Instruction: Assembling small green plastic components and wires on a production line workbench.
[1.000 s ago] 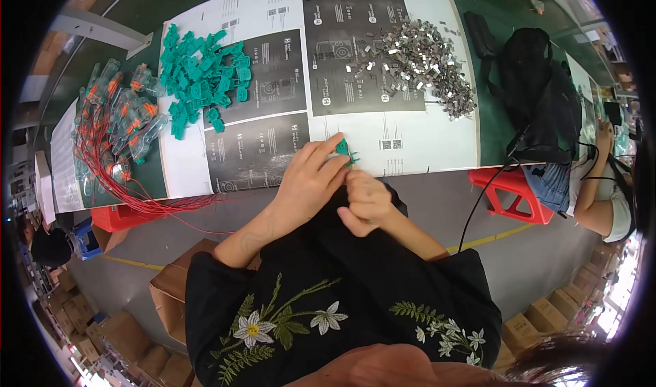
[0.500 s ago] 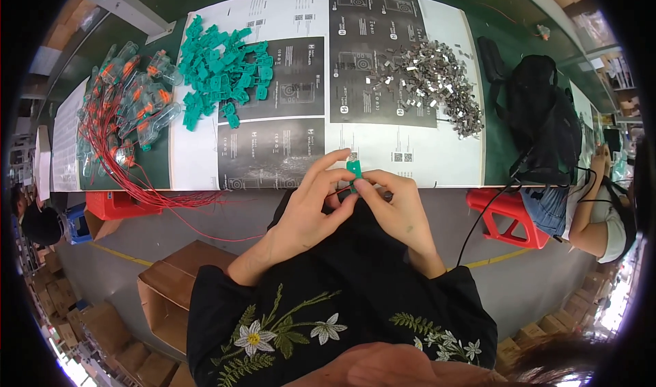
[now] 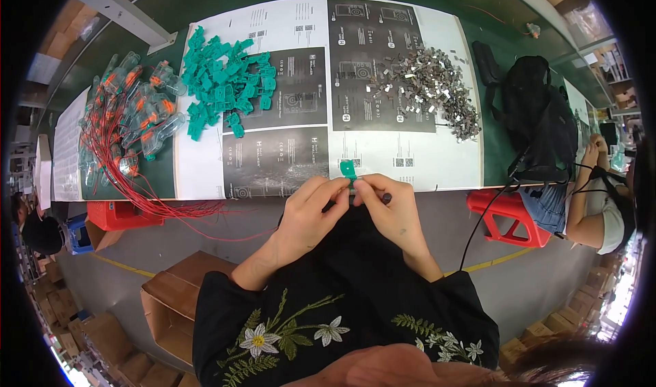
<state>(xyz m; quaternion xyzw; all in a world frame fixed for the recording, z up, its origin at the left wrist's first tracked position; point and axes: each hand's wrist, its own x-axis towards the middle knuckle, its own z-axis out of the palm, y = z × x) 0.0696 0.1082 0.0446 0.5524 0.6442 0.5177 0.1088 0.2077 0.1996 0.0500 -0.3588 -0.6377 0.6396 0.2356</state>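
Note:
At the table's near edge, both hands meet at a small green plastic piece (image 3: 348, 169) with a hole or shiny spot in it. My left hand (image 3: 311, 206) pinches its lower end, thumb and index finger pressed together. My right hand (image 3: 389, 213) closes on the same end from the right, and the fingertips hide that part. The dark round end of some stick-like thing (image 3: 387, 198) pokes out of my right hand; its kind does not show. A thin red wire (image 3: 239, 239) runs from the left towards my left wrist.
A heap of green plastic pieces (image 3: 225, 79) lies left of centre, small metal parts (image 3: 444, 90) right of it. Clear cases with orange inside (image 3: 147, 110) and red wires (image 3: 130, 182) fill the far left. A black bag (image 3: 536, 114), red stool (image 3: 509, 216) and person (image 3: 591, 216) are right.
My left fingers, raised and spread around the green piece before, have curled down to its lower end. More of the piece's upper part shows, tilted slightly left. The view has shifted a little.

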